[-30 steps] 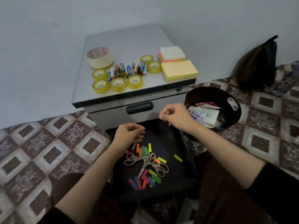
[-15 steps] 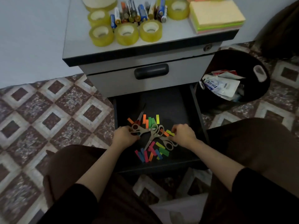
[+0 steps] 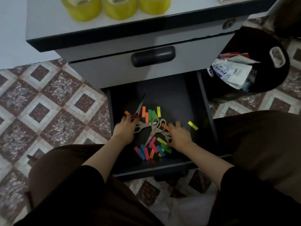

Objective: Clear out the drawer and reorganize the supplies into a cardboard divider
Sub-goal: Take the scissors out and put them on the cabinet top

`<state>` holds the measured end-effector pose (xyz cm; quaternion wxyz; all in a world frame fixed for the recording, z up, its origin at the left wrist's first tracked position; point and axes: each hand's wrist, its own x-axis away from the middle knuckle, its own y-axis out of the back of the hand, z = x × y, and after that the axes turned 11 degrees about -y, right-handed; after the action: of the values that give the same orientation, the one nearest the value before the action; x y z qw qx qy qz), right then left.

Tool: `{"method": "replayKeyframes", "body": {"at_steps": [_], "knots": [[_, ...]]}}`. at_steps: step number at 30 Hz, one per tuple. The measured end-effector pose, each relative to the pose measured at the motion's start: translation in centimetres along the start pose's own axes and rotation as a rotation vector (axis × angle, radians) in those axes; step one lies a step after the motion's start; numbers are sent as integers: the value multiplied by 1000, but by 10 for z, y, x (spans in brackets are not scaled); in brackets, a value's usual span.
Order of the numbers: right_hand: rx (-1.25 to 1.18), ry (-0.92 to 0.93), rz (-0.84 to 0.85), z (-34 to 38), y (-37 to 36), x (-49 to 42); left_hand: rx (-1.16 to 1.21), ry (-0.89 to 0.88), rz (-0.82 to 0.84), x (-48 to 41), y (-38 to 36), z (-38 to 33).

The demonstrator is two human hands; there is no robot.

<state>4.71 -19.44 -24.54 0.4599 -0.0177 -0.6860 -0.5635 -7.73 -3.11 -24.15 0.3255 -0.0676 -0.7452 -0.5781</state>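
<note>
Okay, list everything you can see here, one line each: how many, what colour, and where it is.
tape rolls: three, yellow, on the cabinet top, cut off by the frame edge
cabinet: one, grey with a black edge, top centre
closed drawer: one, grey with a black handle, under the top
open drawer: one, dark, pulled out below
scissors: overlapping, count unclear, grey handles, in the open drawer
paper strips: many, orange, green, yellow, pink and blue, scattered around the scissors
bin: one, black, right of the cabinet
wrappers: several, mostly white, in the bin
floor tiles: brown and white, around the cabinet
left hand: one, touching the scissors' left side
right hand: one, blurred, on the strips at the right
</note>
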Motion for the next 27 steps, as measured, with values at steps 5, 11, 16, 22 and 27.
{"method": "replayKeyframes", "body": {"at_steps": [5, 11, 16, 22, 27], "knots": [[41, 26, 13, -4, -2, -4, 1, 11, -37, -1, 2, -1], [35, -9, 43, -10, 8, -2, 46, 45, -13, 6, 17, -11], [-40, -78, 11, -17, 28, 7, 130, 87, -72, 19, 30, -17], [-162, -45, -76, -19, 57, 25, 151, 92, -198, 43, 43, -28], [-390, 125, -248, -23, 90, 50, 173, 65, -398, 65, 68, -37]]}}
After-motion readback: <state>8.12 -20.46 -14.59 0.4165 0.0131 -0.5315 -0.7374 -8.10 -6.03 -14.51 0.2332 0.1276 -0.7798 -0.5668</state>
